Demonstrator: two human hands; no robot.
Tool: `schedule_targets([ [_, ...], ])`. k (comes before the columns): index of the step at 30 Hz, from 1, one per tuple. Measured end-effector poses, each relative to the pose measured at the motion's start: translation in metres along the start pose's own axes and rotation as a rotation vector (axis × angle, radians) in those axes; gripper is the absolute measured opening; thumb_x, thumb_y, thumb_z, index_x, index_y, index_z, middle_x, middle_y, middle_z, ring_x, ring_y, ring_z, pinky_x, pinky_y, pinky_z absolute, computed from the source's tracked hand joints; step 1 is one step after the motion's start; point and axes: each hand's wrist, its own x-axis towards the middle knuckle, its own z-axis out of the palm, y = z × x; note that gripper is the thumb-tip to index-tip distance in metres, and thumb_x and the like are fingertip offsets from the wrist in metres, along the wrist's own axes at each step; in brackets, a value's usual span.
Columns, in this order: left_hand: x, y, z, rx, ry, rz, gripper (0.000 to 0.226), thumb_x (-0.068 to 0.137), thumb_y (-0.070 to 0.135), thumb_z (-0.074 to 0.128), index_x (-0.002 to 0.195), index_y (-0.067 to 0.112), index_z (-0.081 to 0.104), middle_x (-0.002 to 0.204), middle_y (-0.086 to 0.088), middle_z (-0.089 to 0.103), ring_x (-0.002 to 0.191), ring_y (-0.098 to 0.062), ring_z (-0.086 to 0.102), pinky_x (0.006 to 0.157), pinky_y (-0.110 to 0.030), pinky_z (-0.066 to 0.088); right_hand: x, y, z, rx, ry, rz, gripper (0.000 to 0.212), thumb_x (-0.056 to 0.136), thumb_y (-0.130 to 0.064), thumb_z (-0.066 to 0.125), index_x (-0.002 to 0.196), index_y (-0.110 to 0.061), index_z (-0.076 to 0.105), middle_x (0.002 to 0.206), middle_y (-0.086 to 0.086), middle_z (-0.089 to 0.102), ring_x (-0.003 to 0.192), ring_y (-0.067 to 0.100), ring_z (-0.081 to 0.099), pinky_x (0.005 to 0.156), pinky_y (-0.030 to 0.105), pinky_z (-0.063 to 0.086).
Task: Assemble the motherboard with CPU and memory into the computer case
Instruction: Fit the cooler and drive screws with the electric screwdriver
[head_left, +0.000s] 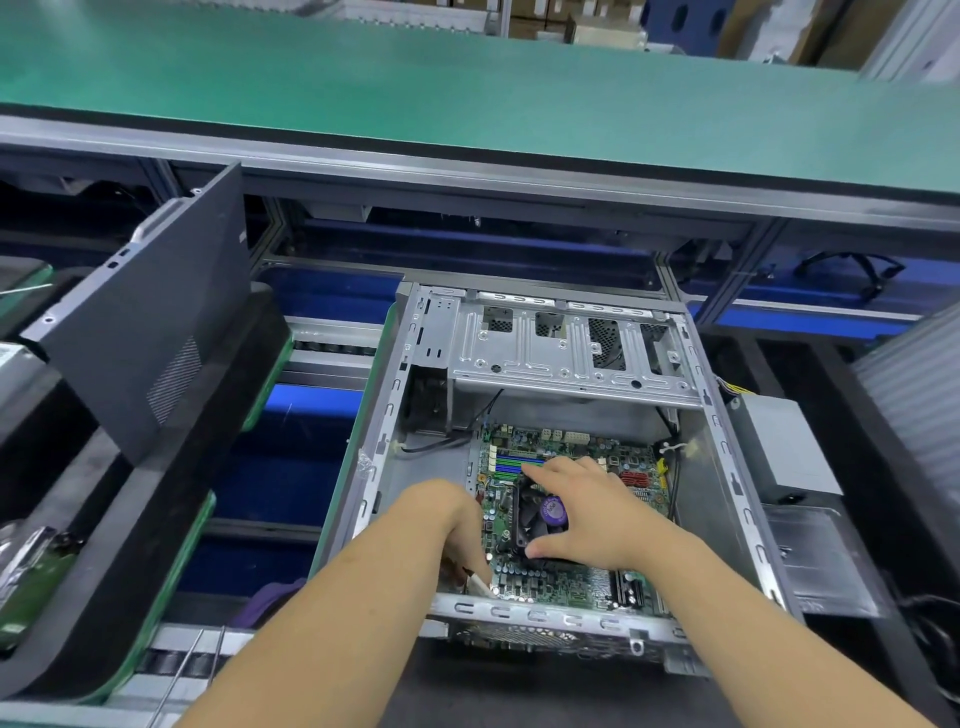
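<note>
Head view: green motherboard (566, 519) lies inside open case (727, 499).

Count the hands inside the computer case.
2. The left hand is at the near left edge of the motherboard, fingers down by a white connector. The right hand is spread over the cooler fan in the case.
</note>
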Motion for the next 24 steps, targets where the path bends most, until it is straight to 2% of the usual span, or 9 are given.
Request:
schedule_targets([
  [5, -0.002, 0.000, 0.000, -0.037, -0.022, 0.013, 0.034, 0.081, 0.043, 0.071, 0.061, 0.018, 0.062, 0.046, 0.007, 0.057, 0.041, -0.011, 0.049, 0.056, -0.025, 0.046, -0.001, -0.001, -0.002, 0.066, -0.022, 0.006, 0.101, 0.079, -0.063, 0.074, 0.159, -0.034, 0.020, 0.159, -0.009, 0.031, 0.146, 0.020, 0.023, 0.118, 0.048, 0.029],
  [7, 0.001, -0.002, 0.000, -0.058, 0.058, 0.023, 0.033, 0.077, 0.046, 0.075, 0.070, 0.017, 0.062, 0.049, 0.007, 0.058, 0.046, -0.012, 0.051, 0.062, -0.028, 0.053, -0.002, 0.001, -0.003, 0.138, -0.031, -0.006, 0.102, 0.079, -0.059, 0.077, 0.159, -0.032, 0.021, 0.161, -0.009, 0.030, 0.147, 0.017, 0.022, 0.120, 0.042, 0.028],
  [10, 0.006, -0.006, 0.001, -0.070, 0.253, 0.011, 0.045, 0.072, 0.050, 0.081, 0.067, 0.014, 0.054, 0.054, 0.008, 0.057, 0.049, -0.013, 0.053, 0.063, -0.028, 0.053, -0.004, 0.006, -0.003, 0.157, -0.037, -0.050, 0.114, 0.075, -0.061, 0.079, 0.161, -0.028, 0.013, 0.166, -0.013, 0.016, 0.154, 0.013, 0.011, 0.124, 0.036, 0.017],
  [12, 0.007, -0.008, 0.001, -0.063, 0.288, -0.003, 0.041, 0.072, 0.049, 0.080, 0.065, 0.017, 0.056, 0.056, 0.007, 0.057, 0.048, -0.012, 0.052, 0.060, -0.026, 0.050, -0.005, 0.013, -0.003, 0.262, 0.021, -0.001, 0.129, 0.068, -0.066, 0.081, 0.163, -0.025, 0.005, 0.166, -0.017, 0.004, 0.154, 0.006, 0.001, 0.125, 0.030, 0.009],
  [14, 0.008, -0.009, 0.000, -0.081, 0.294, -0.041, 0.037, 0.072, 0.044, 0.080, 0.064, 0.017, 0.056, 0.060, 0.005, 0.057, 0.051, -0.013, 0.052, 0.064, -0.028, 0.049, -0.007, 0.023, -0.005, 0.325, 0.074, 0.037, 0.132, 0.062, -0.070, 0.081, 0.162, -0.025, 0.009, 0.166, -0.020, 0.001, 0.152, 0.000, -0.002, 0.124, 0.027, 0.006],
  [16, 0.007, -0.010, 0.000, -0.091, 0.317, -0.088, 0.033, 0.068, 0.036, 0.080, 0.065, 0.017, 0.053, 0.062, 0.003, 0.055, 0.060, -0.017, 0.058, 0.072, -0.032, 0.052, -0.009, 0.028, -0.005, 0.225, 0.044, 0.031, 0.126, 0.061, -0.073, 0.080, 0.161, -0.026, 0.018, 0.167, -0.016, 0.008, 0.152, 0.002, -0.001, 0.125, 0.031, 0.008],
  [19, 0.005, -0.011, 0.001, -0.107, 0.349, -0.145, 0.030, 0.074, 0.033, 0.076, 0.078, 0.016, 0.051, 0.077, 0.001, 0.057, 0.091, -0.025, 0.066, 0.088, -0.040, 0.054, -0.009, 0.027, -0.002, 0.001, -0.005, 0.047, 0.117, 0.064, -0.079, 0.073, 0.159, -0.030, 0.025, 0.167, -0.015, 0.014, 0.154, 0.012, 0.001, 0.125, 0.048, 0.013],
  [21, 0.008, -0.012, 0.003, -0.183, 0.455, -0.173, 0.012, 0.086, 0.017, 0.062, 0.095, 0.014, 0.055, 0.089, -0.002, 0.058, 0.092, -0.026, 0.062, 0.085, -0.037, 0.051, -0.007, 0.022, -0.004, 0.015, 0.022, 0.033, 0.113, 0.064, -0.083, 0.065, 0.157, -0.030, 0.030, 0.165, -0.015, 0.019, 0.153, 0.012, 0.004, 0.124, 0.050, 0.014],
  [24, 0.019, -0.017, 0.000, -0.418, 0.636, -0.152, 0.029, 0.088, 0.000, 0.050, 0.113, 0.008, 0.063, 0.089, -0.006, 0.062, 0.093, -0.028, 0.064, 0.084, -0.038, 0.052, 0.010, 0.005, -0.014, 0.055, 0.129, -0.033, 0.083, 0.079, -0.076, 0.059, 0.149, -0.033, 0.046, 0.151, -0.010, 0.043, 0.142, 0.016, 0.026, 0.118, 0.048, 0.026],
])
